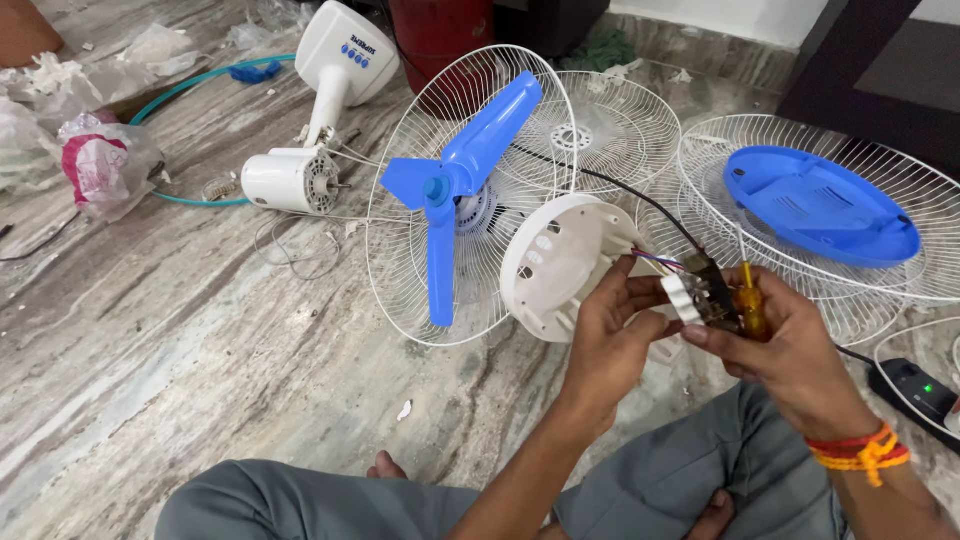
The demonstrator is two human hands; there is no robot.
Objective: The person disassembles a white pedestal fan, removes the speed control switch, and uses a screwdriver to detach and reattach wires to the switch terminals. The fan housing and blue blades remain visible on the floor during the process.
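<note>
Seated on the floor, both hands together: left hand (pixel 610 325) pinches a switch block (pixel 697 292), right hand (pixel 790 345) grips a screwdriver (pixel 750 305). A slip could snap what look like thin wires (pixel 655 260).

Floor (pixel 200 330): grey marble, streaked brown and white. Fan blade (pixel 455 175): bright blue, darker blue hub cap. Wire guards (pixel 410 270): white, thin radial wires. Round cover (pixel 555 265): white plastic. Switch block (pixel 700 290): white buttons, dark body, thin multicoloured wires plus one black cable. Screwdriver (pixel 750 300): amber-yellow translucent handle. Domed base (pixel 820 205): blue, resting on a white grille. Motor (pixel 290 180) and stand head (pixel 345 50): white, blue buttons on the head. Hose (pixel 190 90): teal. Plastic bag (pixel 100 165): clear with pink inside. Power strip (pixel 920 390): black, green light. Wrist thread (pixel 865 448): red and orange-yellow. Trousers (pixel 690 480): grey.
</note>
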